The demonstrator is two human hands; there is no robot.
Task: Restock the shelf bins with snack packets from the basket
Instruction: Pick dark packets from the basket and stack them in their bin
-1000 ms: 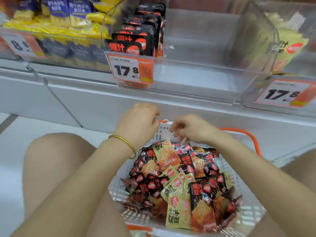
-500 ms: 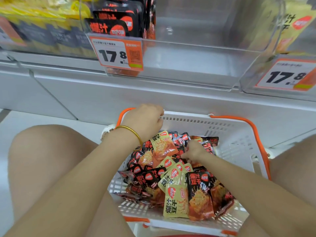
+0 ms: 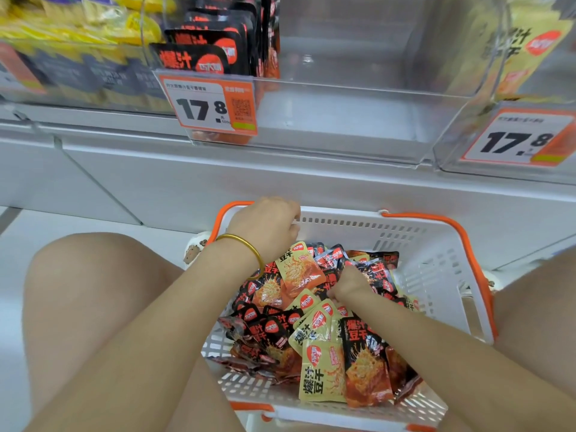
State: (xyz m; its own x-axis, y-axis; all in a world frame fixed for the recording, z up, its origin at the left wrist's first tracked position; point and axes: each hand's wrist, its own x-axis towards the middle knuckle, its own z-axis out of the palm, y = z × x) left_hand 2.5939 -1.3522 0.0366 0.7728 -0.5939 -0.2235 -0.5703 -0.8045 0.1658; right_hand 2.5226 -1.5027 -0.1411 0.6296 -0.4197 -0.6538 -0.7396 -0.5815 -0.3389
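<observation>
A white basket [image 3: 436, 263] with orange handles sits on the floor between my knees, heaped with black and yellow snack packets [image 3: 324, 353]. My left hand [image 3: 268, 226], a gold bangle on its wrist, grips the basket's far rim beside the left handle. My right hand [image 3: 350, 283] is down in the middle of the heap, its curled fingers dug in round a black packet [image 3: 374, 272]; the fingertips are hidden. Above, a clear shelf bin [image 3: 343, 120] holds a row of black packets [image 3: 218, 48] at its left end, with bare floor to their right.
An orange price tag reading 17.8 [image 3: 212, 107] hangs on the bin's front. To the right, another clear bin [image 3: 526, 51] holds yellow packets behind a second price tag [image 3: 517, 140]. Yellow bags [image 3: 78, 35] fill the left bin. My knees [image 3: 93, 291] flank the basket.
My right hand dropped from the basket's far rim into the packet heap and closed on a packet. My left hand stayed on the rim. The view tilted down over the basket.
</observation>
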